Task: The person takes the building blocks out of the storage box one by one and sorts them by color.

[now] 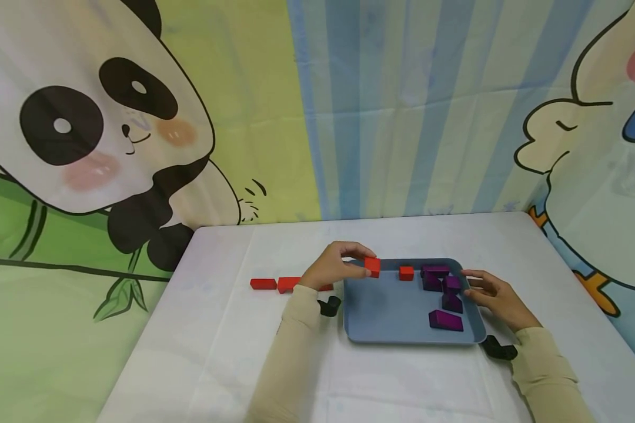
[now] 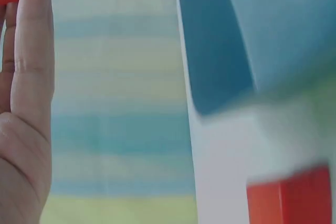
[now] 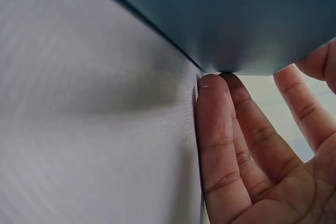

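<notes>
Tray [image 1: 386, 311]: on table [image 1: 190, 364]
Block cluster [image 1: 451, 284]: tray's right side
Lone tray block [image 1: 406, 274]: left of cluster
Block row [image 1: 289, 284]: left of tray, extent unclear

No legible text, labels, brands, numbers or signs in any view; none readable on blocks [image 1: 447, 321], tray [image 1: 386, 311], bench [image 1: 217, 352], sleeves [image 1: 283, 367] or far cartoon-print cloth [image 1: 381, 117].

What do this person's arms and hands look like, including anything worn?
The left hand and right hand wear no gloves. The left sleeve and right sleeve are long, plain beige and wrinkled. A small black piece shows beside each wrist, left and right; how they fasten is unclear.
</notes>
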{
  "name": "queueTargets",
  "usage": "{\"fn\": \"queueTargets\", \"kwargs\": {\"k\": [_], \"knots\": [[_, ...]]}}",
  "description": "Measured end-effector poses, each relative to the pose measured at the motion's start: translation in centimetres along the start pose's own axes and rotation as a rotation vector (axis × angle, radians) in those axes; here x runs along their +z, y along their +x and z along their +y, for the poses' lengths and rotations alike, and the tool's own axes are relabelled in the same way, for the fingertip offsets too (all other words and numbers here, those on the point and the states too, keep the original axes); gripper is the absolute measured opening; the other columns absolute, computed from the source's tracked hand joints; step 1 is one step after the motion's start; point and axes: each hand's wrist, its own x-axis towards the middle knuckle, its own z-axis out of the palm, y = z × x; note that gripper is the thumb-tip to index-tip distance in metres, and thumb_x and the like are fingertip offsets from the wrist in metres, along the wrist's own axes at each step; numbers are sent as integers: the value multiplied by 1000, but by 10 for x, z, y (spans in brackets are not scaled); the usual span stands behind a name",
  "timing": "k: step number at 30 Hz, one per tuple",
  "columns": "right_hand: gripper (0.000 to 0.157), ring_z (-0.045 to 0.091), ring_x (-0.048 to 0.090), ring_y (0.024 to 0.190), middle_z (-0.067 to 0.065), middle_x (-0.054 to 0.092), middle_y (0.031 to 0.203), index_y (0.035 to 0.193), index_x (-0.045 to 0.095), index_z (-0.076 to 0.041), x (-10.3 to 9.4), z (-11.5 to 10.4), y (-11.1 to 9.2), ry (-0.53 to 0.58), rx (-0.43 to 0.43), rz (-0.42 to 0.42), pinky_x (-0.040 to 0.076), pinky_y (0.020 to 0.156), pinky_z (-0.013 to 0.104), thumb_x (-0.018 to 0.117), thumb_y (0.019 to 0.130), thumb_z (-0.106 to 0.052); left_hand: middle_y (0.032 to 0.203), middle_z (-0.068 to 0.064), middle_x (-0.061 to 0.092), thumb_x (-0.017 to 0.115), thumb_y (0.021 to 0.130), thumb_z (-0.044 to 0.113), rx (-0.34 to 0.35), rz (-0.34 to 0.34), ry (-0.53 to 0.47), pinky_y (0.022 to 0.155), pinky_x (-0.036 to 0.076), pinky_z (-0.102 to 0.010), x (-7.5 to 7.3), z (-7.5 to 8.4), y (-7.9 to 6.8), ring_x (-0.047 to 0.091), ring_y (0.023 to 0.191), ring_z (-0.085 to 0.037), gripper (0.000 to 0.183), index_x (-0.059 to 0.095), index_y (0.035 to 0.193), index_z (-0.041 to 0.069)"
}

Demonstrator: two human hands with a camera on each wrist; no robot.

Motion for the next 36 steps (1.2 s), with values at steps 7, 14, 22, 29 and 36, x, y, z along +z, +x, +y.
{"fn": "queueTargets", "kwargs": {"k": [7, 14, 22, 29, 36], "knots": [[61, 62, 52, 136, 43, 46, 153, 161, 39, 4, 0, 1, 1, -4, 4, 1, 61, 97, 52, 64, 112, -22, 121, -9, 75, 81, 93, 4, -29, 116, 46, 93, 63, -37, -40, -5, -26, 71, 113, -32, 34, 78, 127, 5], [62, 63, 51, 136, 44, 45, 154, 162, 39, 4, -1, 4, 2, -10, 24, 3, 54, 103, 68, 64, 112, -23, 124, -11, 74, 81, 93, 6, -91, 185, 71, 93, 64, -41, -77, -11, -50, 68, 119, -45, 33, 79, 126, 7], [62, 63, 51, 136, 44, 45, 154, 162, 38, 4, 0, 4, 2, -8, 26, 4, 52, 104, 70, 63, 112, -23, 127, -6, 76, 83, 95, 13, -129, 249, 200, 101, 59, -43, -114, -24, -81, 68, 122, -30, 34, 78, 129, 12], [62, 62, 50, 137, 42, 45, 154, 162, 38, 3, 0, 4, 1, -6, 21, 0, 53, 104, 70, 63, 112, -24, 138, -12, 72, 83, 98, 19, -187, 290, 259, 109, 55, -48, -147, -34, -111, 63, 132, -35, 43, 73, 139, 6], [62, 62, 50, 137, 42, 45, 154, 162, 38, 4, 0, 2, 1, -15, 6, -1, 56, 102, 65, 63, 112, -23, 144, -17, 68, 78, 103, 19, -244, 320, 292, 117, 48, -55, -172, -45, -143, 60, 138, -37, 48, 66, 147, 4]]}}
